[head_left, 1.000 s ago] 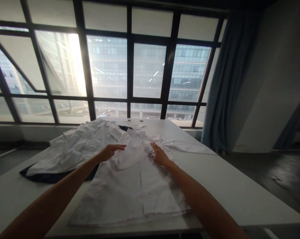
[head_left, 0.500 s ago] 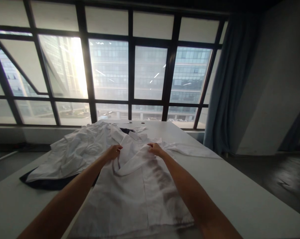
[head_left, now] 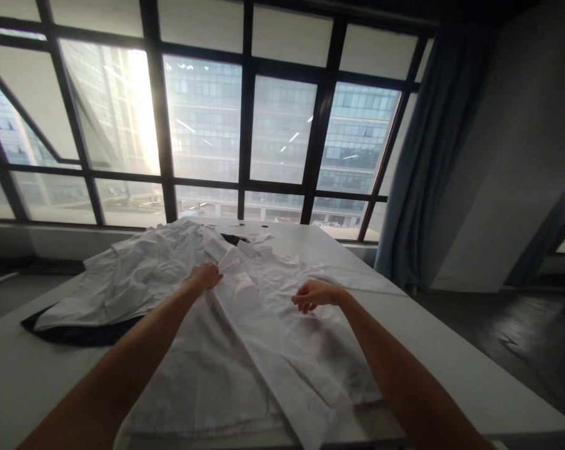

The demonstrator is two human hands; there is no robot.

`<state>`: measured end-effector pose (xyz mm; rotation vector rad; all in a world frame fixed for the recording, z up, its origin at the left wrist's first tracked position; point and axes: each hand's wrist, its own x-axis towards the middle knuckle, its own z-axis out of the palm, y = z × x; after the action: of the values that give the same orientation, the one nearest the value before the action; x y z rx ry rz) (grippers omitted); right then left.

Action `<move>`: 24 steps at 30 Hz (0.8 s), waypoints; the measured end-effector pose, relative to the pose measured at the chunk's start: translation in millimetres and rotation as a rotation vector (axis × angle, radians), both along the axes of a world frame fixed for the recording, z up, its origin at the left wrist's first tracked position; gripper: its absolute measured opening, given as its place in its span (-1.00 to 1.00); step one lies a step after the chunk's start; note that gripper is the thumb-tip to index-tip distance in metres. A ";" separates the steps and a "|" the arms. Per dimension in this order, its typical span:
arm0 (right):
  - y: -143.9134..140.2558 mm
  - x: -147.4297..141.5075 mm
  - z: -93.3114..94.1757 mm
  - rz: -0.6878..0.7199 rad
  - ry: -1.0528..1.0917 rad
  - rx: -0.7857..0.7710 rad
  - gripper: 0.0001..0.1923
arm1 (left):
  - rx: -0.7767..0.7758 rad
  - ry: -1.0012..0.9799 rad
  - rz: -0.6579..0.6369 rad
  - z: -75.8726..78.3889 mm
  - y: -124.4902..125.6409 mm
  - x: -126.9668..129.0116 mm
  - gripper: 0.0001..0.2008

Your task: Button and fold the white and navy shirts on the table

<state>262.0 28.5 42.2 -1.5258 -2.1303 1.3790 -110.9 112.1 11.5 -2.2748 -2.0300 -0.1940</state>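
A white long-sleeved shirt (head_left: 207, 375) is spread on the table in front of me, its collar at the far end. One of its sleeves (head_left: 259, 350) runs diagonally down across the body to the near edge. My left hand (head_left: 206, 275) is closed on the white fabric near the shoulder at the left. Over the right half of the shirt hovers my right hand (head_left: 317, 295), its fingers loosely bent and no cloth visible between them. The other sleeve (head_left: 357, 279) stretches out flat to the right.
A heap of white shirts (head_left: 137, 269) lies at the left, with dark navy cloth (head_left: 80, 332) under it. The white table (head_left: 451, 369) reaches toward a wide window (head_left: 202, 119). A blue curtain (head_left: 418, 175) hangs at the right.
The sleeve has come down diagonally across the shirt front. My right hand has let go of the fabric and moved right and slightly down; my left hand has shifted slightly left, still gripping.
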 end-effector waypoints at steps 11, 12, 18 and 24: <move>63.3 -111.7 -25.5 -0.010 0.020 0.274 -0.44 | -0.112 -0.138 0.093 -7.4 32.4 -26.4 -0.64; 75.2 -121.1 -27.0 -0.056 0.044 0.273 -0.44 | -0.119 -0.140 0.088 -6.8 32.8 -28.7 -0.62; 148.9 -175.5 -33.1 -0.272 0.187 0.252 -0.62 | -0.073 -0.224 0.009 -8.8 26.2 -47.1 -0.59; 205.8 -212.2 -37.8 -0.423 0.316 0.172 -0.78 | -0.084 -0.481 -0.133 -16.6 19.8 -68.8 -0.55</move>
<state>49.8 234.3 4.4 -1.4661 -1.5812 1.1623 -179.7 131.9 -5.1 -2.6165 -2.1140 -0.7448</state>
